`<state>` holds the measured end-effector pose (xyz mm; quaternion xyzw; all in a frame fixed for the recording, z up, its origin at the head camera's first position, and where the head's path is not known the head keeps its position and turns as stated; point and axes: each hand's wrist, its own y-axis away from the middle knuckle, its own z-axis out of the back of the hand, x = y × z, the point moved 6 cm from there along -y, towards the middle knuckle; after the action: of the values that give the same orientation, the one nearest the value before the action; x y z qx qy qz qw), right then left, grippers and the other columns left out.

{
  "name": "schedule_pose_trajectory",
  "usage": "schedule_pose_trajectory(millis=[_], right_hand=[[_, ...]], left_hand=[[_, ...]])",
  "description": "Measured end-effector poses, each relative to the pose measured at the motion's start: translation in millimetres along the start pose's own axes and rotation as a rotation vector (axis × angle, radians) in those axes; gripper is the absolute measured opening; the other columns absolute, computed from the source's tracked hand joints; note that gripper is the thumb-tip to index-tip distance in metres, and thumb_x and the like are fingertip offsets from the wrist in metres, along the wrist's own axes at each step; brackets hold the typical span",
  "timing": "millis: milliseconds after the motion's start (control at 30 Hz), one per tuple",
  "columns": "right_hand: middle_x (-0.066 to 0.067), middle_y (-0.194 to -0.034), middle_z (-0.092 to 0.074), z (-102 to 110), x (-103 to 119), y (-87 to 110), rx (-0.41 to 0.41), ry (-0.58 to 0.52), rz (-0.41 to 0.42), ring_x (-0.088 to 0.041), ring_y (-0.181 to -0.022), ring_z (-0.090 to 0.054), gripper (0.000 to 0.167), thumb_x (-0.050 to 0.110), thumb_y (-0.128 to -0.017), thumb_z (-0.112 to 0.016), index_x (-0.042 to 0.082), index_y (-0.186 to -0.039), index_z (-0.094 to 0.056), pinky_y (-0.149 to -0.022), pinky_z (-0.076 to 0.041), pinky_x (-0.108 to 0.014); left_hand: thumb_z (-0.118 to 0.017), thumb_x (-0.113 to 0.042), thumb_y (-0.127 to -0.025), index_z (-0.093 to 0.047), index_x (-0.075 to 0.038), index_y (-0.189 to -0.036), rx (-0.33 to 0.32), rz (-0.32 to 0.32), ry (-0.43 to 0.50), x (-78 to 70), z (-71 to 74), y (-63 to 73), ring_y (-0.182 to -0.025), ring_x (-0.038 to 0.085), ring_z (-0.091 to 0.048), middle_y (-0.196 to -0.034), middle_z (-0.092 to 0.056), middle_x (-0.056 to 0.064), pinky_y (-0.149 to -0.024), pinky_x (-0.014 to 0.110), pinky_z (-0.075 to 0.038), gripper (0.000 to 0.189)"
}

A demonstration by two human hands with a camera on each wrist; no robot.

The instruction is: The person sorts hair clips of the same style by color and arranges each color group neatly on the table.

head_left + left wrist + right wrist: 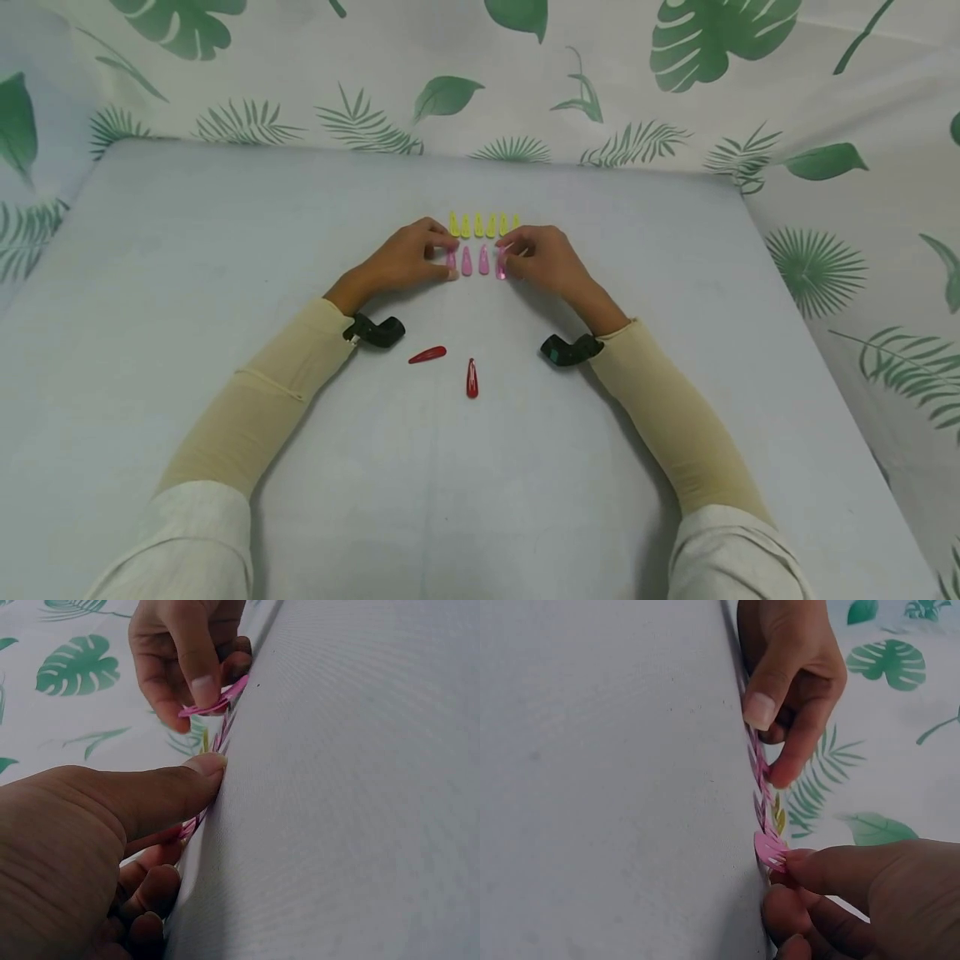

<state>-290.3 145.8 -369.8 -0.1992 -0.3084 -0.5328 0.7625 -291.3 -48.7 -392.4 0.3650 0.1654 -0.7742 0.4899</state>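
Observation:
Several pink snap hair clips lie in a row, the two in the middle being a left one (467,261) and a right one (483,259). My left hand (408,257) has thumb and fingers at the two ends of the leftmost pink clip (452,260), which lies on the table. At the row's right end, my right hand (546,260) pinches another pink hair clip (769,850); the right wrist view shows it tilted, its lower face partly hidden by the fingers. Behind the pink row stands a row of several yellow hair clips (478,226), the rightmost partly covered by my right hand.
Nearer me on the pale table (480,500) are two red hair clips: one (427,355) slanted, the other (472,379) pointing away from me. Black wrist cameras sit on the left (381,332) and right (570,350) forearms. A leaf-patterned cloth (525,108) hangs behind the table.

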Motion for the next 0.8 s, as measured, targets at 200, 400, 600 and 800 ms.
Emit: schedule_pose_trajectory(millis=[200, 400, 600, 800], right_hand=[[-0.008, -0.093, -0.066, -1.6, -3.6, -4.9, 0.0, 0.01, -0.027, -0.019, -0.065, -0.058, 0.024, 0.005, -0.09, -0.061, 0.005, -0.113, -0.07, -0.056, -0.044, -0.028], [-0.008, -0.093, -0.065, -2.3, -4.0, -6.9, 0.003, 0.006, -0.053, -0.019, -0.063, -0.057, 0.024, 0.006, -0.091, -0.061, 0.005, -0.114, -0.069, -0.054, -0.042, -0.027], [-0.009, -0.091, -0.065, -3.0, -3.8, -8.1, -0.001, 0.017, -0.055, -0.02, -0.062, -0.055, 0.027, 0.006, -0.091, -0.061, 0.005, -0.117, -0.067, -0.056, -0.042, -0.03], [-0.011, -0.093, -0.065, -1.7, -4.8, -8.1, -0.023, 0.029, -0.06, -0.022, -0.062, -0.057, 0.029, 0.011, -0.094, -0.058, 0.006, -0.122, -0.061, -0.059, -0.046, -0.032]], left_hand=[[-0.075, -0.026, -0.088, -0.06, -0.009, -0.134, -0.005, 0.006, -0.002, -1.0, -0.8, -0.4, -0.104, 0.021, -0.047, -0.13, -0.048, 0.005, -0.089, 0.034, -0.043, 0.052], [-0.075, -0.026, -0.087, -0.06, -0.009, -0.134, -0.006, 0.004, -0.01, -1.2, -0.7, -0.5, -0.105, 0.021, -0.048, -0.13, -0.048, 0.005, -0.089, 0.034, -0.043, 0.052], [-0.074, -0.025, -0.088, -0.06, -0.01, -0.134, 0.01, 0.006, 0.022, 1.4, -0.4, -1.2, -0.108, 0.022, -0.048, -0.131, -0.048, 0.005, -0.093, 0.036, -0.042, 0.051], [-0.075, -0.024, -0.087, -0.061, -0.009, -0.133, 0.003, 0.001, 0.038, 0.7, 0.0, -0.3, -0.107, 0.023, -0.048, -0.13, -0.049, 0.005, -0.092, 0.037, -0.042, 0.05]])
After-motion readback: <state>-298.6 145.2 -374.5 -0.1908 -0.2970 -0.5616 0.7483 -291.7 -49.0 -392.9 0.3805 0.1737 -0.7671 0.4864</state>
